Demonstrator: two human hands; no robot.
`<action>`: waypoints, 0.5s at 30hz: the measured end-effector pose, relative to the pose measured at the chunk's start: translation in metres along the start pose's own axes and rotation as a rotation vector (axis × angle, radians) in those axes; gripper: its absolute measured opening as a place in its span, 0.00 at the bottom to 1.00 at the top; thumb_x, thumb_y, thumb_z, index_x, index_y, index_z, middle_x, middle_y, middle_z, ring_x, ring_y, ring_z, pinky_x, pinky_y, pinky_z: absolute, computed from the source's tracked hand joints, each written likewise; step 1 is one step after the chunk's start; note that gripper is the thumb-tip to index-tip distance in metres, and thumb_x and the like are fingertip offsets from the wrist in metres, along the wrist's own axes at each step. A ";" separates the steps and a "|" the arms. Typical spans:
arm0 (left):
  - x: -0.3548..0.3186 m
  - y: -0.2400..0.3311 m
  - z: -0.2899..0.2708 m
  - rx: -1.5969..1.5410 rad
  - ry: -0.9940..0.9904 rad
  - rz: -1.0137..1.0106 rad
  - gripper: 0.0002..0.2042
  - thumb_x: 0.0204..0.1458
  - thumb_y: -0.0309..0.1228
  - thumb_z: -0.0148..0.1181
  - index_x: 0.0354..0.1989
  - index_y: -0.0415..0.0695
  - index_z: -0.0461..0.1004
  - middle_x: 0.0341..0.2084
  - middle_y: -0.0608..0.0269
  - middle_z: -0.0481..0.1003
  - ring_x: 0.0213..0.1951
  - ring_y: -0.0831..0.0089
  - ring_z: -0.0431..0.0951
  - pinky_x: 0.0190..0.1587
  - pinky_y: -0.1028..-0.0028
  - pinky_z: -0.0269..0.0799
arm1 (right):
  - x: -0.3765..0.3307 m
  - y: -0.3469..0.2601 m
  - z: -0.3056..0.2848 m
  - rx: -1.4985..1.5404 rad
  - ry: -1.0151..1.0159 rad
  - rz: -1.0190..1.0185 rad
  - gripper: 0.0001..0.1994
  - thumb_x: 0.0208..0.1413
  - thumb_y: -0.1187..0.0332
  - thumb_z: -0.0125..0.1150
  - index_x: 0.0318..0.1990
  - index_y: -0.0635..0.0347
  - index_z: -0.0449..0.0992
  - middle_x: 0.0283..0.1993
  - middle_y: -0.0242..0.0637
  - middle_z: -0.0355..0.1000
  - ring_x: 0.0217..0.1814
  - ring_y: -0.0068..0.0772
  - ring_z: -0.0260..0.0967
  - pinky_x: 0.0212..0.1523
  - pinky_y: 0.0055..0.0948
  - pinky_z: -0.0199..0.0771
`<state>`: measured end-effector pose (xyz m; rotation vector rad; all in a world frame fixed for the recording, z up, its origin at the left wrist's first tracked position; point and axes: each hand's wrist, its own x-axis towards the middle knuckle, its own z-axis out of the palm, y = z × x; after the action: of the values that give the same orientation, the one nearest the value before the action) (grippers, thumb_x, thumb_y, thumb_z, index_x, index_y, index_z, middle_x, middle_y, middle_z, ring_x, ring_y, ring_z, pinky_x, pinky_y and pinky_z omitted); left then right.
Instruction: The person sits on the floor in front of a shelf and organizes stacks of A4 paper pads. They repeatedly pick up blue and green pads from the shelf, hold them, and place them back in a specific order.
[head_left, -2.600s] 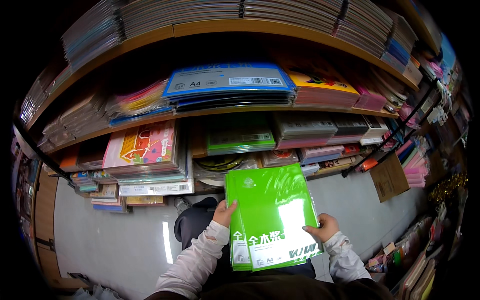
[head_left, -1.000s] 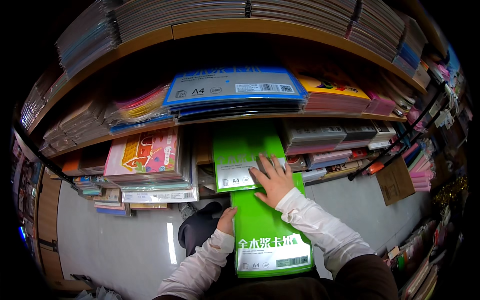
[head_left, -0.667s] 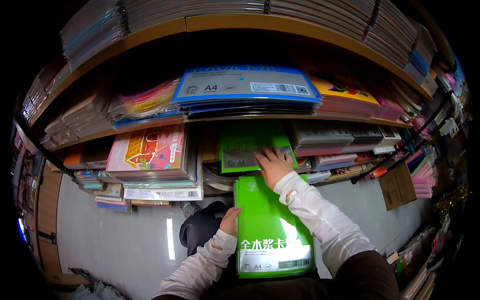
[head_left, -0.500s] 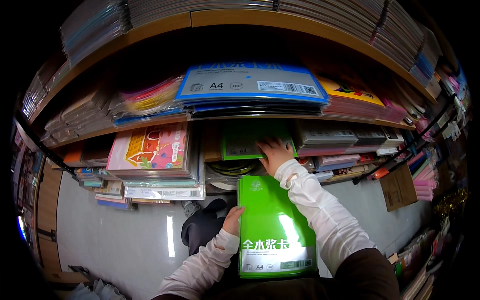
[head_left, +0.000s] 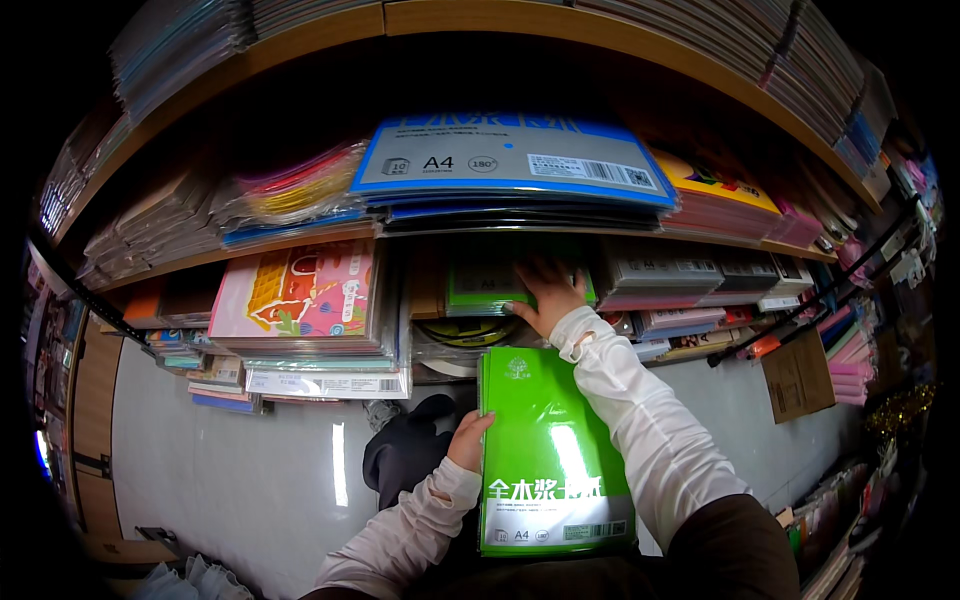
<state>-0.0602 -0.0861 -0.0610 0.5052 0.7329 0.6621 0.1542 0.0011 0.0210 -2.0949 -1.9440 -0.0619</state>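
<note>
A bright green plastic-wrapped pack of A4 card paper (head_left: 545,430) lies upright along my lap, its printed face toward me. My left hand (head_left: 469,441) grips its left edge, thumb on top and the other fingers hidden underneath. On the lower shelf sits a stack of similar green card packs (head_left: 480,285). My right hand (head_left: 548,292) rests on the right part of this stack, palm down with fingers spread, the thumb by the front edge. Shadow hides the back of the stack.
Blue card packs (head_left: 510,165) jut from the shelf above (head_left: 330,237). Pink illustrated packs (head_left: 290,295) are piled left of the green stack, grey-edged packs (head_left: 660,280) right of it. A coiled black-and-yellow item (head_left: 465,330) lies beneath. A cardboard box (head_left: 797,375) stands at right.
My right hand has shifted slightly on the green stack, and more of the stack's front edges show. The view has moved a little. My left hand keeps its grip.
</note>
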 end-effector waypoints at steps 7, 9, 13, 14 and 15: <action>-0.001 -0.007 0.004 0.154 -0.019 0.199 0.10 0.50 0.29 0.48 0.38 0.37 0.67 0.32 0.61 0.71 0.34 0.74 0.71 0.38 0.78 0.66 | -0.003 0.002 0.003 0.007 0.058 -0.013 0.29 0.44 0.49 0.53 0.55 0.45 0.59 0.60 0.39 0.51 0.63 0.47 0.42 0.55 0.60 0.37; -0.005 0.004 0.009 -0.040 -0.006 0.011 0.10 0.50 0.30 0.48 0.38 0.37 0.67 0.33 0.60 0.71 0.35 0.74 0.71 0.38 0.78 0.66 | -0.004 0.003 0.003 0.035 0.095 -0.033 0.29 0.44 0.51 0.53 0.55 0.45 0.59 0.60 0.39 0.52 0.63 0.46 0.43 0.55 0.59 0.38; -0.003 -0.002 0.003 -0.094 -0.033 0.004 0.11 0.52 0.31 0.46 0.38 0.38 0.67 0.33 0.60 0.70 0.36 0.73 0.71 0.40 0.78 0.66 | -0.016 0.007 -0.005 0.192 0.232 -0.080 0.26 0.45 0.57 0.54 0.54 0.49 0.60 0.58 0.40 0.54 0.62 0.44 0.46 0.55 0.59 0.38; -0.002 -0.003 0.001 -0.099 -0.007 -0.010 0.11 0.52 0.31 0.45 0.38 0.38 0.67 0.34 0.60 0.70 0.36 0.73 0.71 0.40 0.78 0.66 | -0.023 0.005 -0.008 0.202 0.263 -0.094 0.24 0.45 0.59 0.54 0.52 0.51 0.62 0.58 0.40 0.54 0.62 0.43 0.47 0.55 0.59 0.38; -0.001 -0.004 0.000 -0.106 0.019 -0.026 0.11 0.52 0.31 0.44 0.38 0.38 0.67 0.34 0.60 0.70 0.37 0.73 0.71 0.41 0.78 0.65 | -0.033 0.003 -0.012 0.211 0.291 -0.106 0.23 0.46 0.60 0.54 0.51 0.52 0.63 0.58 0.40 0.55 0.61 0.43 0.48 0.55 0.59 0.38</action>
<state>-0.0598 -0.0895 -0.0627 0.3918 0.7167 0.6788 0.1564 -0.0337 0.0252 -1.7407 -1.7998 -0.1667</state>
